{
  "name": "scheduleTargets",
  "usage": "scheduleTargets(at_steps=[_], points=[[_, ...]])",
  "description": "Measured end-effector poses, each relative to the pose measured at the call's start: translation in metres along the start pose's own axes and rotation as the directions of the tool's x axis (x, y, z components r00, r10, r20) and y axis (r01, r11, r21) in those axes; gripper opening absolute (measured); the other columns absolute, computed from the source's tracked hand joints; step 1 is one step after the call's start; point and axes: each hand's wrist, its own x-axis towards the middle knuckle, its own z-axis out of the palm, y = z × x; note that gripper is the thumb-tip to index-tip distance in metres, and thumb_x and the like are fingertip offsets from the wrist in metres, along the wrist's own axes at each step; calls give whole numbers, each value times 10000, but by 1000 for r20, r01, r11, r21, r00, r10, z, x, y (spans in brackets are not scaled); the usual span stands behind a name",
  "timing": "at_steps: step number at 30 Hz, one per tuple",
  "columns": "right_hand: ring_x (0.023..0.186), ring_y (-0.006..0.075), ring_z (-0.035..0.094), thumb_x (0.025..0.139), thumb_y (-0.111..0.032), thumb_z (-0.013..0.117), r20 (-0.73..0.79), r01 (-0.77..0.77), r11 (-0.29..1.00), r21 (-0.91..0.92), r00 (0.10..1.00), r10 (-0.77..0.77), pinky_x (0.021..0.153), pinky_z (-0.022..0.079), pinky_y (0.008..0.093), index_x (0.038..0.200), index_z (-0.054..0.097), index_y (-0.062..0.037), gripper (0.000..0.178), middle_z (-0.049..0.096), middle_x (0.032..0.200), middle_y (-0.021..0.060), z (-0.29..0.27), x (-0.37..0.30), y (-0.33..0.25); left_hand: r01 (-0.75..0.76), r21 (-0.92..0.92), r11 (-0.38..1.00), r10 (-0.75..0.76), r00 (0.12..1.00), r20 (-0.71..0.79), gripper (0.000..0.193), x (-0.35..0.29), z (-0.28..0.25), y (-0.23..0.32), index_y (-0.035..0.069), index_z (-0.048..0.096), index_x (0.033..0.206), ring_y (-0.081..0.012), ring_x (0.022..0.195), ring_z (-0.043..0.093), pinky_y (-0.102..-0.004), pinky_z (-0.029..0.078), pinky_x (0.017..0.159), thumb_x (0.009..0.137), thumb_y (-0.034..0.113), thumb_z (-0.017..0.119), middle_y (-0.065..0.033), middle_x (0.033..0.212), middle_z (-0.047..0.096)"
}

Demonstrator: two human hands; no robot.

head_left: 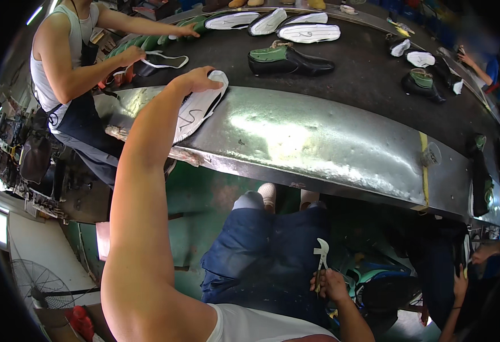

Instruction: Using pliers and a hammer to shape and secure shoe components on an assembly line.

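Note:
My left arm reaches forward over the metal edge of the bench. My left hand (pixel 201 80) is closed on the far end of a shoe (pixel 194 114) lying with its white underside up. A dark squiggle is drawn on that underside, and my forearm hides part of the shoe. Low in front of my body, beside my right thigh, my right hand (pixel 334 283) is wrapped round the handles of lasting pincers (pixel 322 254), their pale metal head pointing up. Beyond my left hand, a black shoe on a green last (pixel 288 61) stands sole-down on the bench.
Several white-soled shoes (pixel 308 33) lie along the bench's far side. The curved metal edge (pixel 318 134) carries a yellow strip and a clear cup (pixel 432 154). At left a co-worker (pixel 61 62) handles a white-edged shoe upper (pixel 166 60). More people's hands show at right.

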Motion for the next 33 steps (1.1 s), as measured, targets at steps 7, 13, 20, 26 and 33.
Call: scheduleTargets(at_steps=[7,13,20,26,33], points=[[757,207,688,1020,-397,547,-38,187,980,-71,981,-190,628,535,303,1191,573,77,504,689,939,142,23,-19,0,-215,-611,762,286,958,20,807,-142,7,63,101,379,1514,-143,1019,618,-328,534,901,874,363,795,-73,1166,649],[863,137,624,668,-200,883,-137,372,724,-581,832,-537,783,523,310,1192,546,-35,645,654,977,49,81,-17,-54,-251,-875,415,532,847,10,842,-286,161,117,39,296,1550,-214,1281,504,-344,405,1089,901,296,768,-159,1415,519],[816,185,586,744,-195,819,-160,343,724,-598,834,-528,766,504,340,1104,556,-19,479,619,910,80,88,27,-67,-31,-914,404,657,706,266,830,-304,266,113,81,39,1615,-224,1368,401,-329,310,1142,1020,228,597,-174,1529,386],[927,293,645,785,-103,715,-89,416,568,-710,747,-659,838,517,375,1171,532,3,440,647,1013,175,107,2,-99,-151,-923,354,802,557,216,915,-304,240,116,76,82,1612,-209,1381,371,-326,293,1149,912,98,671,-153,1524,388],[1009,394,671,761,22,679,518,512,-263,-817,454,-725,851,553,448,1214,537,-10,476,661,1135,199,114,-5,-159,-364,-838,406,629,777,-33,572,-330,271,152,33,409,1416,-211,1245,506,-367,413,1063,950,197,697,-121,1269,549]])
